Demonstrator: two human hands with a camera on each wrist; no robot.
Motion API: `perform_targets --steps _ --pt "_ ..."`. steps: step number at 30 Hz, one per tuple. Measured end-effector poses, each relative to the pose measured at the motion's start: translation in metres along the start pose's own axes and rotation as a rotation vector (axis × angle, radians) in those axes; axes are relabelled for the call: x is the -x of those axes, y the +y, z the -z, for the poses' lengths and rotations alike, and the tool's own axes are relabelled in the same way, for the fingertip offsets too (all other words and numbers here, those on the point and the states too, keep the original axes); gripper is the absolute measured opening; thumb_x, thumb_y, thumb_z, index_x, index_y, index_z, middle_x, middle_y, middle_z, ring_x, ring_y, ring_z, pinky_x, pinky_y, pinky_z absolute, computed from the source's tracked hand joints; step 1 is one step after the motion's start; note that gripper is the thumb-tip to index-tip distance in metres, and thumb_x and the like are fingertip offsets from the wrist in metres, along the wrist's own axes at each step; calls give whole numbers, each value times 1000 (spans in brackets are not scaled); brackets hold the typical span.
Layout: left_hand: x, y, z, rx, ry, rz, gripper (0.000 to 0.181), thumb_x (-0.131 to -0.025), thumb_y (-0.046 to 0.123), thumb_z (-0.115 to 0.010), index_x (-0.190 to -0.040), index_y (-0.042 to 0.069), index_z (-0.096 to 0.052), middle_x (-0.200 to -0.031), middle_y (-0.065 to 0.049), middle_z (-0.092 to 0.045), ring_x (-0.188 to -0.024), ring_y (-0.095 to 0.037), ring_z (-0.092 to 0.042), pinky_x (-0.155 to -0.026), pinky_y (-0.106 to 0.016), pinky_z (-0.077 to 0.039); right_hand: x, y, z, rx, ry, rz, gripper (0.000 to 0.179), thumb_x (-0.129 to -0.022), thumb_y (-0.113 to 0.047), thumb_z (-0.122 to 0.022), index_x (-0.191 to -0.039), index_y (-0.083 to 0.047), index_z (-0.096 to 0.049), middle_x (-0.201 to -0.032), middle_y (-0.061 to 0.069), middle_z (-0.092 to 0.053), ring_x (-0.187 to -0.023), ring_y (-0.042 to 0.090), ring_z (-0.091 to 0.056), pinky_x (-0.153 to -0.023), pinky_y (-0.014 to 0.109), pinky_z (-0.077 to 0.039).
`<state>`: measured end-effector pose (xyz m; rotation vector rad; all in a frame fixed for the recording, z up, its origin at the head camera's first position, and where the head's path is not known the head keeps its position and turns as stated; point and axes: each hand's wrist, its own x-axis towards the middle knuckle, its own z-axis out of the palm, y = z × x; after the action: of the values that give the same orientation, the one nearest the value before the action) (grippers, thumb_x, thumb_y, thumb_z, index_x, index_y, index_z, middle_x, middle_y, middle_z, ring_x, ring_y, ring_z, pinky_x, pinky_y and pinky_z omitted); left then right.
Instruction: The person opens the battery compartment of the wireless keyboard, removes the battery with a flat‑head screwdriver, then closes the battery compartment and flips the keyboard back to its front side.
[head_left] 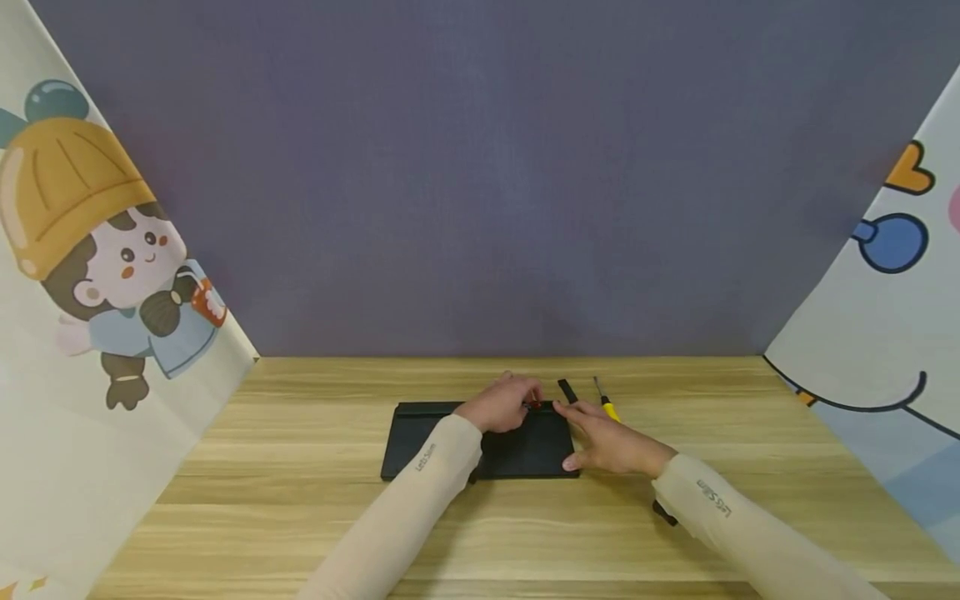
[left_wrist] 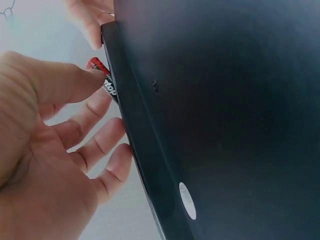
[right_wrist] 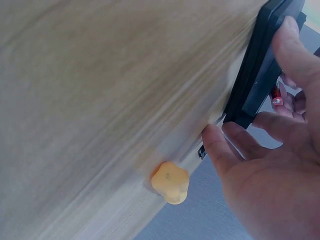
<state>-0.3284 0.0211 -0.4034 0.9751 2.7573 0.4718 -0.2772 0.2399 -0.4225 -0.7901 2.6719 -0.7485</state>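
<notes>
A flat black device [head_left: 525,454], which looks like a keyboard turned face down, lies on the table. A raised bar runs along its far edge. My left hand [head_left: 501,404] reaches over it and pinches a small red and black battery [left_wrist: 96,64] between thumb and forefinger. One end of the battery is hidden behind the bar in the left wrist view, and the other fingertips rest along the edge. At the device's right end, my right hand [head_left: 611,437] grips it, thumb at the near corner [right_wrist: 286,30] and fingers at the far one.
A screwdriver [head_left: 611,412] with a yellow handle lies just beyond my right hand. Beside it is a narrow black strip [head_left: 567,390]. The wooden table [head_left: 300,467] meets a dark grey back panel [head_left: 510,208], with printed sheets on both sides.
</notes>
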Motion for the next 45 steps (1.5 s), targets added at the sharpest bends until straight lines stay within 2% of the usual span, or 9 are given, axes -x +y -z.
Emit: perform_targets --steps 7,11,15,20,24,26,32,38,45 --pt "-1 3 2 -29 34 32 12 -94 12 -59 -103 19 -64 -97 7 -59 -87 -12 -47 -71 -25 -44 1 0 0 3 -6 -2 89 -82 -37 -72 -151 -9 -23 -144 16 -29 -127 33 -37 -96 49 -38" --pt "-2 3 3 -23 48 29 11 -94 12 -59 -101 18 -65 -94 6 -59 -86 -11 -48 -70 -24 -44 0 -1 0 4 -6 -10 89 -81 -37 -72 -151 -10 -23 -145 16 -29 -128 34 -37 -96 50 -38" --pt "-2 2 7 69 78 -7 10 -94 10 -60 -102 15 -63 -94 5 -60 -85 -10 -54 -70 -23 -46 0 0 0 6 -6 -18 89 -81 -36 -73 -151 -10 -23 -145 16 -28 -129 34 -35 -97 51 -37" --pt "7 -10 21 179 166 -55 11 -92 5 -61 -100 13 -62 -95 3 -63 -84 -8 -59 -73 -23 -48 -2 -2 -1 7 -11 -32 90 -81 -36 -73 -151 -12 -23 -146 16 -27 -130 35 -33 -97 51 -37" --pt "20 -26 33 187 248 -100 10 -90 2 -64 -95 10 -64 -92 -2 -66 -83 -10 -61 -75 -25 -49 -2 -3 -1 -4 -19 -61 91 -80 -35 -74 -152 -15 -22 -148 16 -25 -134 37 -28 -98 53 -36" --pt "27 -35 39 188 270 -98 9 -89 1 -64 -94 8 -64 -91 -5 -67 -81 -11 -60 -74 -26 -49 -1 -4 -1 -10 -23 -63 92 -80 -34 -74 -152 -14 -21 -149 17 -23 -134 39 -25 -97 54 -35" --pt "52 -64 53 152 314 -12 8 -89 3 -66 -95 8 -66 -87 -1 -65 -79 -12 -60 -71 -27 -49 1 -4 1 -3 -30 -59 92 -81 -33 -74 -152 -13 -20 -149 19 -21 -135 40 -24 -97 54 -36" --pt "77 -100 62 165 359 135 9 -89 3 -65 -97 3 -67 -85 0 -65 -79 -15 -61 -69 -30 -51 2 -4 2 -15 -33 -52 92 -81 -34 -74 -152 -13 -20 -150 19 -20 -135 41 -22 -97 55 -36" --pt "102 -133 64 183 334 236 10 -89 1 -64 -99 0 -67 -88 -5 -65 -81 -19 -62 -68 -33 -52 0 -4 1 -11 -35 -55 92 -80 -34 -74 -152 -13 -20 -149 19 -22 -134 41 -25 -96 55 -36"
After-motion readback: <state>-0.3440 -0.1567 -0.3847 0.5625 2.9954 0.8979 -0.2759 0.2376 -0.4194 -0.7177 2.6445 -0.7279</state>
